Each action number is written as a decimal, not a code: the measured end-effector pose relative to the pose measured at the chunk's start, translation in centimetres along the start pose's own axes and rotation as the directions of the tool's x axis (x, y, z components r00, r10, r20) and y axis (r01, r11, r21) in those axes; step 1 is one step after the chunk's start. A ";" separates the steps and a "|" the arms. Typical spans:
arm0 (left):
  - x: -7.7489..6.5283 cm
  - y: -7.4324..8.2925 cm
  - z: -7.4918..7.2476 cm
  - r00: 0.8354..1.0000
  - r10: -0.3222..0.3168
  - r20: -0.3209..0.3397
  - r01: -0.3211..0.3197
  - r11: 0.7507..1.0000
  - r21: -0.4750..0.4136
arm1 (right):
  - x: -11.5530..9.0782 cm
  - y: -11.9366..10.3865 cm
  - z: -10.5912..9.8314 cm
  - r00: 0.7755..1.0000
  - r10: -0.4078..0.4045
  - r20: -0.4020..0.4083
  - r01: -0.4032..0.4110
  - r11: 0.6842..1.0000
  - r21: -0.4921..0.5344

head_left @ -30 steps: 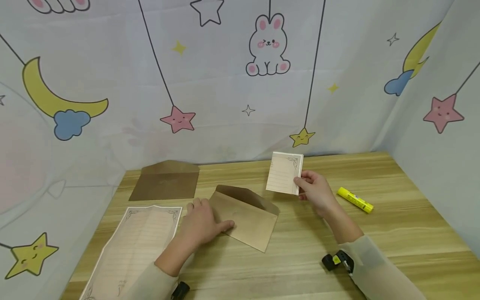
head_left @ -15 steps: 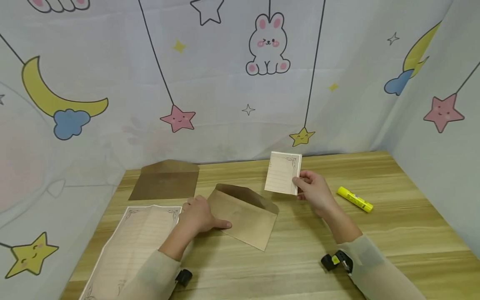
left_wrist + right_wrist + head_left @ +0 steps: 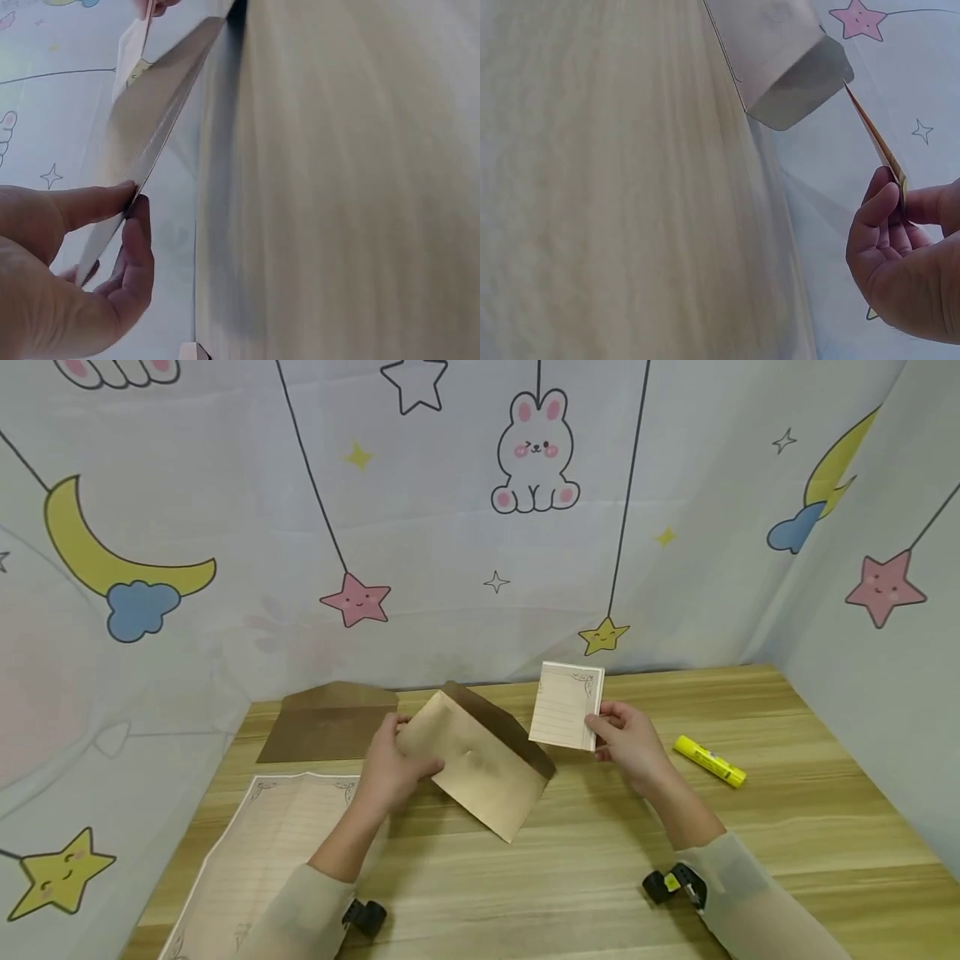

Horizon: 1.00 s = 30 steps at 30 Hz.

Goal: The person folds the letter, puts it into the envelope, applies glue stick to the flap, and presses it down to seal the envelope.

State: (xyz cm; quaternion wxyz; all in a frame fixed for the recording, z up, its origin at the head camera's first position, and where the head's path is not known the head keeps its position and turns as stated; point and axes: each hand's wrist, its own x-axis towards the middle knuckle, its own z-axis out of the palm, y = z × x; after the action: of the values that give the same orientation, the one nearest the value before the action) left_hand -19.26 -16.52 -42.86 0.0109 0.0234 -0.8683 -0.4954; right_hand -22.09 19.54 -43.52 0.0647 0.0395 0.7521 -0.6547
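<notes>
My left hand (image 3: 395, 767) pinches the left end of a tan paper envelope (image 3: 480, 768), thumb on the front and fingers behind. The envelope is tilted up, its darker flap (image 3: 504, 718) open toward the back. In the left wrist view, the thumb and fingers meet across the thin edge of the envelope (image 3: 161, 112). To the right, my right hand (image 3: 633, 742) holds a folded sheet of lined letter paper (image 3: 567, 706) upright by its right edge. The right wrist view shows that folded paper (image 3: 877, 139) edge-on between thumb and fingers, near the envelope flap (image 3: 802, 86).
A second brown envelope (image 3: 326, 732) lies flap open at the back left of the wooden table (image 3: 585, 868). In front of it lies an unfolded lined letter sheet (image 3: 277, 852). A yellow glue stick (image 3: 709, 762) lies at the right. A printed curtain (image 3: 435, 527) hangs behind.
My left hand has gripped the envelope and raised its left end off the table, turning it so it tilts up. The right hand and folded letter paper have stayed almost still.
</notes>
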 end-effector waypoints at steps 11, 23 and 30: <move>1.6 1.2 -0.4 0.990 -0.128 0.062 0.142 0.855 -0.499 | -0.5 -0.9 0.1 0.999 -0.039 0.019 0.039 0.999 0.004; 3.9 1.7 2.1 0.978 -0.163 0.129 0.207 0.810 -0.548 | -0.7 -0.7 0.6 0.995 -0.093 0.030 0.095 0.993 -0.074; 4.2 1.9 3.2 0.977 -0.136 0.166 0.211 0.755 -0.621 | -0.7 -0.5 0.6 0.983 -0.184 0.004 0.179 0.949 -0.261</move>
State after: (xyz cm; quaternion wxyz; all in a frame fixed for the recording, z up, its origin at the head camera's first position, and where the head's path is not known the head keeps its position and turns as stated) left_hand -23.63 -13.02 -42.88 -0.0757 0.0714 -0.6432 -0.7586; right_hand -21.40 18.90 -43.04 0.0013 -0.0321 0.8324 -0.5532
